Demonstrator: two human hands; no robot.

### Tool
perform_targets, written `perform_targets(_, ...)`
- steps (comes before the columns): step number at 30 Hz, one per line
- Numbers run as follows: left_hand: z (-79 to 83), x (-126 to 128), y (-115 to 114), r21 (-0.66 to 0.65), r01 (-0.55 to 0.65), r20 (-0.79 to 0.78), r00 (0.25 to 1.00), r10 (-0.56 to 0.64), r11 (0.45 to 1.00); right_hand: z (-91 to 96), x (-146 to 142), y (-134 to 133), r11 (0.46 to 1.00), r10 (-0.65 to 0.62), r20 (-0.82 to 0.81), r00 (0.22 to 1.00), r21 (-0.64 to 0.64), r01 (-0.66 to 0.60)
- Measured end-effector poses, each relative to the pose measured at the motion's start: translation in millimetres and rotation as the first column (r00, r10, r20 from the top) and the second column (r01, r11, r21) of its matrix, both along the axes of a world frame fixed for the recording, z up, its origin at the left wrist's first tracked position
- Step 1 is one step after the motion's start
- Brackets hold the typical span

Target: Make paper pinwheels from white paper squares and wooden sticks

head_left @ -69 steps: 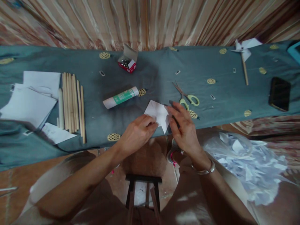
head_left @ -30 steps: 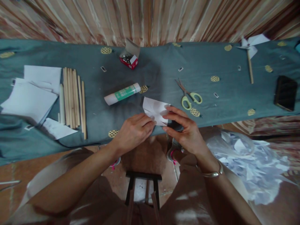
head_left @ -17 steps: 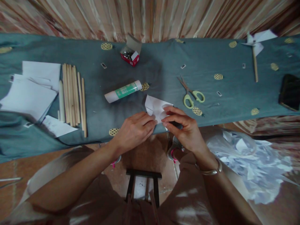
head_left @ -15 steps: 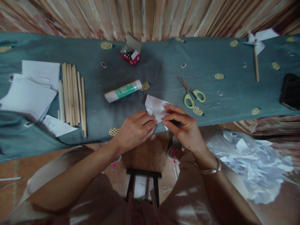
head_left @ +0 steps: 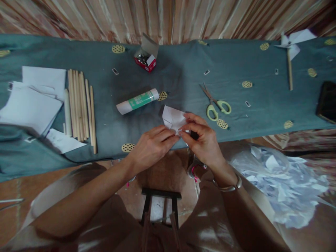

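Observation:
Near the front edge of the cloth-covered table, a small folded piece of white paper is between my two hands. My left hand has its fingers closed on the paper's lower left edge. From the other side my right hand pinches the paper's lower right part between thumb and fingers. The fingertips of both hands nearly meet at the bottom of the paper and hide part of it. A glue stick with a green label lies just beyond my left hand. Scissors with light green handles rest to the right.
A red open box of small metal pieces stands at the back. Wooden sticks and white paper sheets lie left. A paper pinwheel and a dark phone are far right. A bag of paper scraps sits below right.
My right hand has shifted slightly left and its thumb has come in closer to my left fingertips at the paper's lower edge. The view has moved slightly.

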State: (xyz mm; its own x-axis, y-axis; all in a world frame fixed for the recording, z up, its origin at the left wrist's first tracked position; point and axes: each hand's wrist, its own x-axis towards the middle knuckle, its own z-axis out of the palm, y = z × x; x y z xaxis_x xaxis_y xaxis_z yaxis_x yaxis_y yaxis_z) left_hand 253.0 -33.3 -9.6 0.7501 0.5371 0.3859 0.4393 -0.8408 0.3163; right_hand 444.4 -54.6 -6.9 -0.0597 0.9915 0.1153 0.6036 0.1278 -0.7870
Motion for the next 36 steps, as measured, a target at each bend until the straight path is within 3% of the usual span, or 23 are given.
perform_targets(10, -1.9, 1.5, 0.8, -0.041, -0.009, 0.015, 1.0, 0.01, 0.999, -0.8, -4.7, 0.6, 0.999, -0.029, 0.081, 0.996, 0.029, 0.027)
perform_targets(36, -2.8, 2.7, 2.8, -0.122, -0.027, 0.098, 0.994, 0.039, 0.992, -3.7, -5.9, -1.9, 0.997, -0.058, 0.099, 0.993, 0.048, 0.054)
